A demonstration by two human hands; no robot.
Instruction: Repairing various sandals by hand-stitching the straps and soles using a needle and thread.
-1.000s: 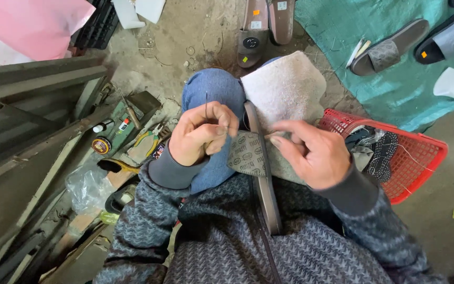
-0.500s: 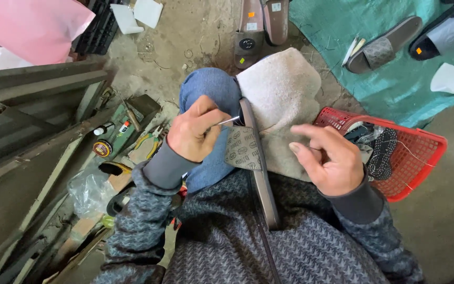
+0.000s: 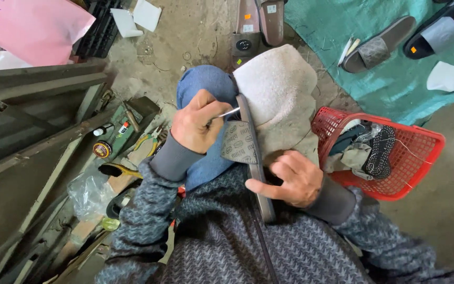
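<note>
— Pinching a thin metal needle (image 3: 229, 112) between thumb and fingers, the left hand (image 3: 198, 122) sits by the left knee; its grip is closed on that needle, whose tip points at the slipper.

— Where is the slipper?

— The slipper (image 3: 254, 158) stands on edge across the lap, sole edge up, running from near the knees down to the belly. Its grey patterned strap (image 3: 239, 142) faces left, just under the needle.

— And the other hand?

— The right hand (image 3: 295, 180) presses the lower part of the slipper, thumb laid along the sole edge and fingers curled at its right side; its grip is closed on the slipper.

— What lies under it?

— A pale cloth (image 3: 282, 94) covers the right knee, and the slipper leans against it. The left knee shows blue jeans (image 3: 206, 87).

— Around them?

— A red plastic basket (image 3: 416, 158) with dark fabric pieces stands on the floor to the right. Pliers (image 3: 148, 141) and a small round tin (image 3: 102, 150) lie to the left. Finished slippers (image 3: 379, 50) rest on a green tarp (image 3: 337, 31) ahead.
</note>
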